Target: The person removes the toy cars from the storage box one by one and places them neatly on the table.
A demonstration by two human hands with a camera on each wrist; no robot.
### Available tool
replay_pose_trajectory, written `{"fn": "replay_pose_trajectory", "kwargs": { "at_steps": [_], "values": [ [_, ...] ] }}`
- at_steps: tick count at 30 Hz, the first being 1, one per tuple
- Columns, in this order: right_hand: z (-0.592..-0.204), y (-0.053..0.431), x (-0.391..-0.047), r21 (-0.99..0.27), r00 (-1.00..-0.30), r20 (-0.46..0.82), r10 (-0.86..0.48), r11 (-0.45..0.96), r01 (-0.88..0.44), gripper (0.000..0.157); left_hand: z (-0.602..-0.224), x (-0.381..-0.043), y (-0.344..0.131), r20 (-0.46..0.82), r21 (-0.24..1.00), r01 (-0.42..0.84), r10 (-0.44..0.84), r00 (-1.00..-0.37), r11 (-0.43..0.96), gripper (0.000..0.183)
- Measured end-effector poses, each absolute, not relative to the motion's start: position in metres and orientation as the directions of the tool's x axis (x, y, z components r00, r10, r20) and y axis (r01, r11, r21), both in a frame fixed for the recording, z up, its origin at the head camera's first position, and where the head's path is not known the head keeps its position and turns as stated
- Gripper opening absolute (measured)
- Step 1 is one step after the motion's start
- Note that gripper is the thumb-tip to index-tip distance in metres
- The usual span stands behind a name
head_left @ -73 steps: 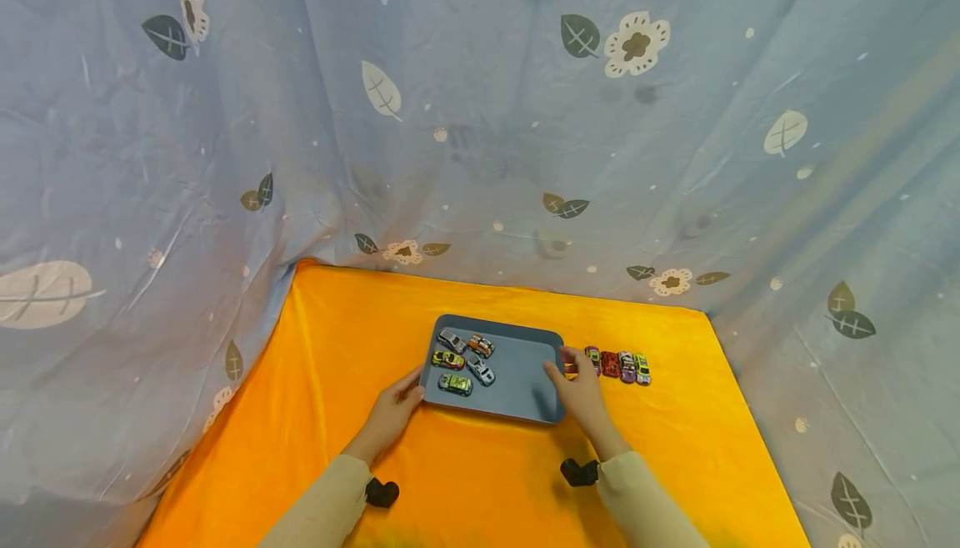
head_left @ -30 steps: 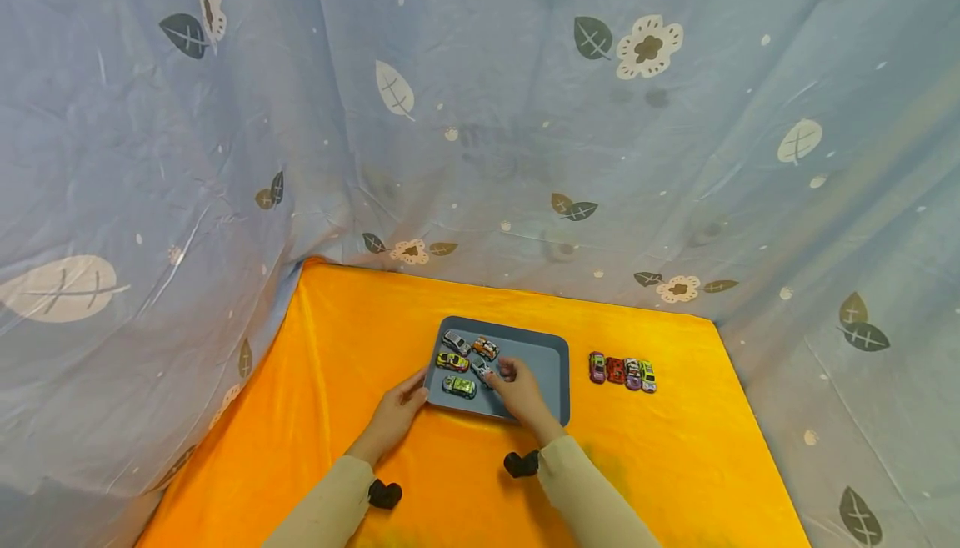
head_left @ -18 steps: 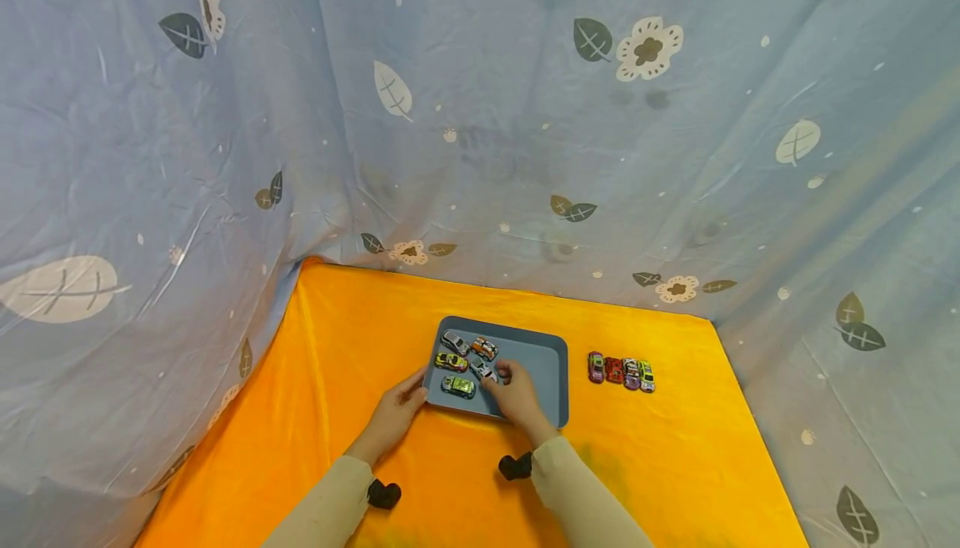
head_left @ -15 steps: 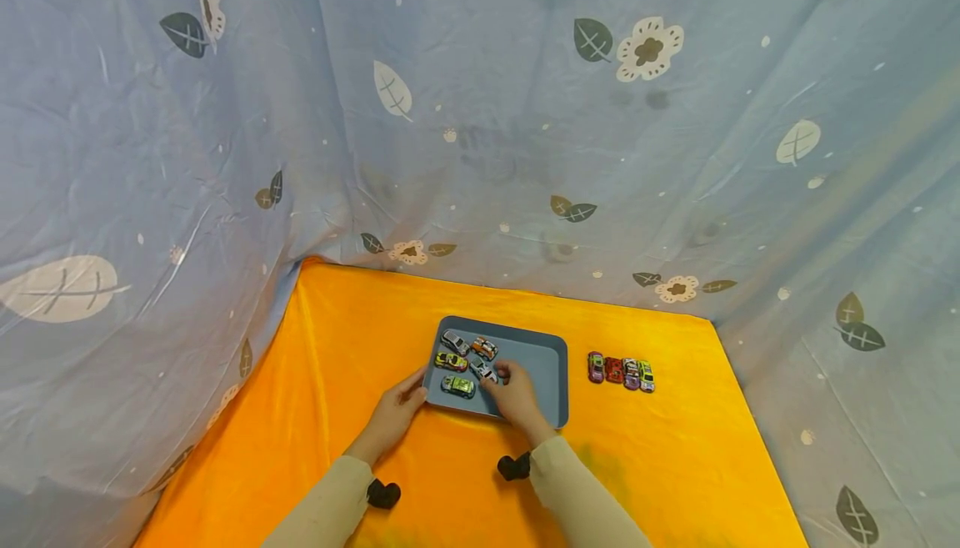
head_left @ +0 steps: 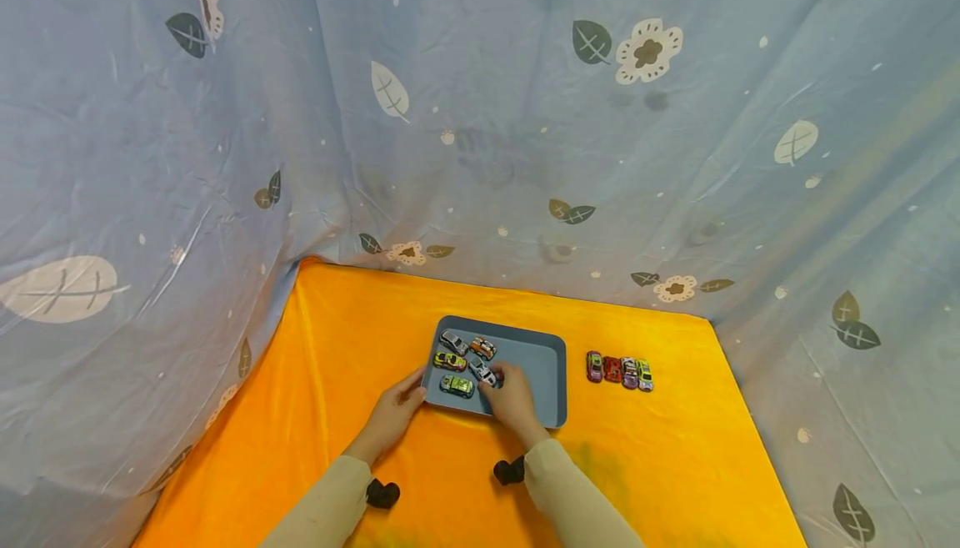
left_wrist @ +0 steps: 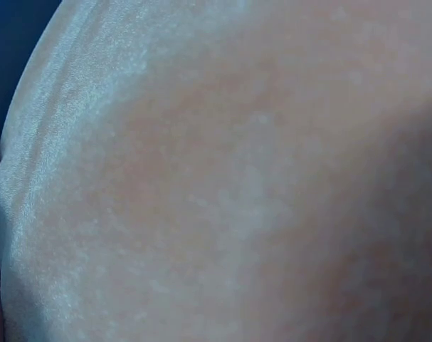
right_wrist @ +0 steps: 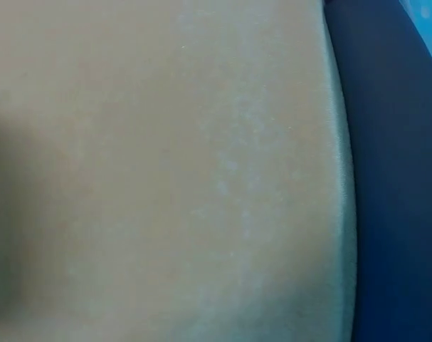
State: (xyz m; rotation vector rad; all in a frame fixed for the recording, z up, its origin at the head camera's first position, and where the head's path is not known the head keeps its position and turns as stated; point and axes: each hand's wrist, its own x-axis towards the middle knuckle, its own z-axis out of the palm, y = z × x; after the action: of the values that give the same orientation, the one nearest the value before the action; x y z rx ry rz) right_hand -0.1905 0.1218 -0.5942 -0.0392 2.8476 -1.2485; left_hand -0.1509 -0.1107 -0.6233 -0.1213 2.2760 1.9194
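Observation:
A shallow grey-blue tray (head_left: 538, 377) lies on the orange cloth. At its near left corner my left hand (head_left: 395, 416) grips the rim. My right hand (head_left: 514, 402) reaches over the near edge, its thumb and fingers pinching the near end of a white toy car (head_left: 481, 369). Around that car in the tray's left part sit a silver car (head_left: 452, 341), an orange and white car (head_left: 482, 348), a yellow and red car (head_left: 449, 361) and a green car (head_left: 456, 385). Both wrist views show mostly blurred cloth.
Right of the tray, several toy cars stand side by side in a row, among them a red car (head_left: 612, 369) and a yellow-green car (head_left: 644, 375). A blue-grey flowered curtain (head_left: 480, 156) rises behind the orange cloth (head_left: 360, 314) and at both sides.
My right hand has moved left from the tray's right rim to the white toy car. During the last second it shifts only slightly. My left hand stays at the tray's corner.

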Motion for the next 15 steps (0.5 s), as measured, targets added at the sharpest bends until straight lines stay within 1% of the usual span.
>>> {"fn": "replay_pose_trajectory", "kwargs": {
  "at_steps": [6,11,15],
  "values": [
    [-0.591,0.122,-0.189,-0.724,-0.999,-0.010,-0.043,0.689,-0.022,0.028,-0.622,-0.150,-0.110,-0.169,0.973,-0.159,0.048,-0.984,0.168,0.048],
    [-0.588,0.126,-0.187,-0.717,-0.999,-0.022,-0.040,0.697,-0.012,0.031,-0.620,-0.149,-0.110,-0.161,0.974,-0.150,0.051,-0.986,0.171,0.048],
    [-0.582,0.133,-0.186,-0.739,-0.999,-0.034,-0.026,0.673,0.008,0.033,-0.620,-0.148,-0.110,-0.164,0.973,-0.154,0.048,-0.985,0.169,0.048]
  ]
}}
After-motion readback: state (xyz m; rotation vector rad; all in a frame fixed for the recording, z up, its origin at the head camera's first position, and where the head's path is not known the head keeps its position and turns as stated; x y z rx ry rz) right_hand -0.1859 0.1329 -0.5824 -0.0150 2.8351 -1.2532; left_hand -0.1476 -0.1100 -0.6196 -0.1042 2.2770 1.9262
